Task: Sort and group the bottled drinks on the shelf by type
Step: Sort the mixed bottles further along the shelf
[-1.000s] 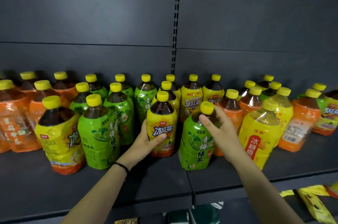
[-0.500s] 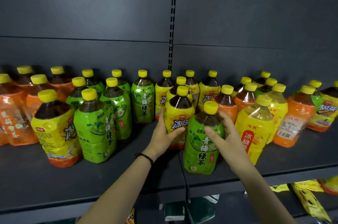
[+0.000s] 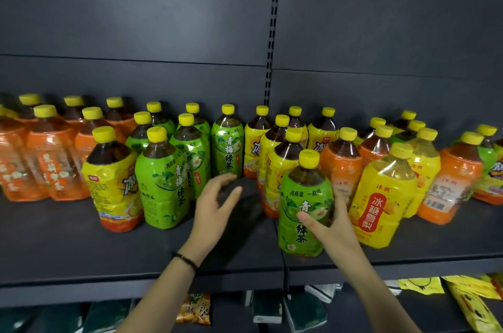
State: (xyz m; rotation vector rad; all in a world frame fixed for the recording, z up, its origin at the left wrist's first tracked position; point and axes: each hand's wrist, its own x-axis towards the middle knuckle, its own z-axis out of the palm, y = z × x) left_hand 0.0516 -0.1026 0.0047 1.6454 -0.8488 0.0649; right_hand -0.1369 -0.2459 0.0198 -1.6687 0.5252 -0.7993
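My right hand (image 3: 330,223) is wrapped around the side of a green-label tea bottle (image 3: 302,196), which stands upright near the front of the dark shelf (image 3: 122,253). My left hand (image 3: 217,202) hovers open just left of it, over a bare gap, holding nothing. Right behind the green bottle stands a yellow iced-tea bottle (image 3: 281,164), partly hidden by it. A cluster of green tea bottles (image 3: 163,177) stands to the left of my left hand.
Orange-label bottles (image 3: 43,166) fill the far left. A lone yellow iced-tea bottle (image 3: 114,183) stands front left. A clear yellow pear drink (image 3: 381,196) and more orange bottles (image 3: 449,183) crowd the right. Snack packets (image 3: 468,302) lie on the shelf below.
My left hand slid the yellow iced-tea bottle rightward behind the green bottle, then let go and opened. My right hand stayed on the green bottle.
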